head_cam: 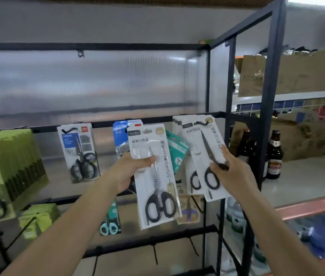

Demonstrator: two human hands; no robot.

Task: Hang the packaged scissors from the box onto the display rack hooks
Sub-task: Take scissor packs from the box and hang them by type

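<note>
My left hand (130,170) grips a white pack of black-handled scissors (153,176), held upright in front of the black display rack (106,123). My right hand (232,172) holds the lower part of a second white scissors pack (207,156). That pack's top slot sits over a black hook (201,122) at the rack's right end, with more white packs behind it. The box is out of view.
On the same rail hang a blue-label scissors pack (80,152), blue and teal packs (177,154) and green packs (12,166). Lower rails carry teal scissors (111,220) and empty hooks (154,253). Brown bottles (274,156) and cardboard boxes (289,74) stand on shelves to the right.
</note>
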